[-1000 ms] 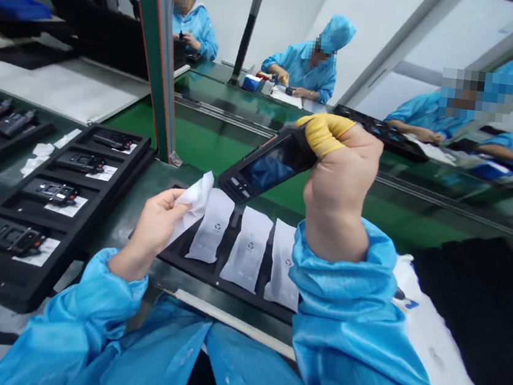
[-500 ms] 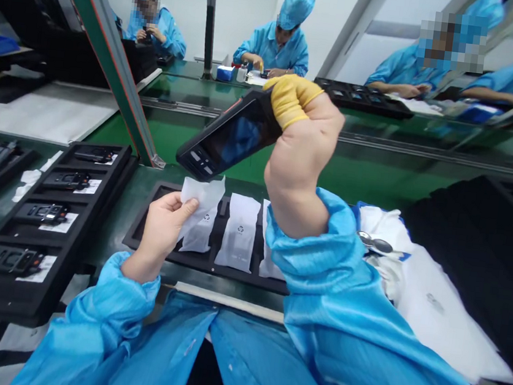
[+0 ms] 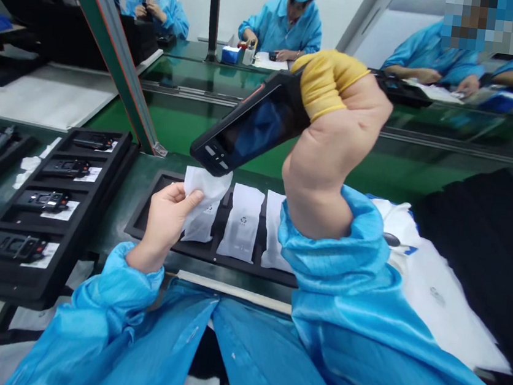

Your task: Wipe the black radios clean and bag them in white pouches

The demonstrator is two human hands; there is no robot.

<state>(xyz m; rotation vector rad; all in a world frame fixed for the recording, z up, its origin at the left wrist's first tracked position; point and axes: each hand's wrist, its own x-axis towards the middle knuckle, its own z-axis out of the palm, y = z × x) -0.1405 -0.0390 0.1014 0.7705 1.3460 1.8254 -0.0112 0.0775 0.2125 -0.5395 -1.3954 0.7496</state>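
My right hand (image 3: 334, 115), with yellow finger cots on its fingers, is closed on the upper end of a black rugged handheld device (image 3: 259, 125). The device is tilted, its dark screen and lower buttons facing me. Between thumb and fingers, my left hand (image 3: 168, 216) pinches a thin white plastic bag (image 3: 211, 182), just under the device's lower end. Whether the device touches the bag's mouth I cannot tell. Below, a black tray (image 3: 142, 219) carries several white bags with a recycling mark, such as this wrapped item (image 3: 242, 225).
At left, a black compartment tray (image 3: 0, 284) bears several black devices with white slips. A stack of white bags (image 3: 439, 300) lies right, beside black trays (image 3: 479, 224). A slanted green post (image 3: 102, 39) stands left. Across the green bench, several blue-clad co-workers (image 3: 287, 26) sit.
My right hand and the device have moved slightly right and up in view. The bag's top edge now sits closer under the device's lower end. My left hand keeps its pinch.
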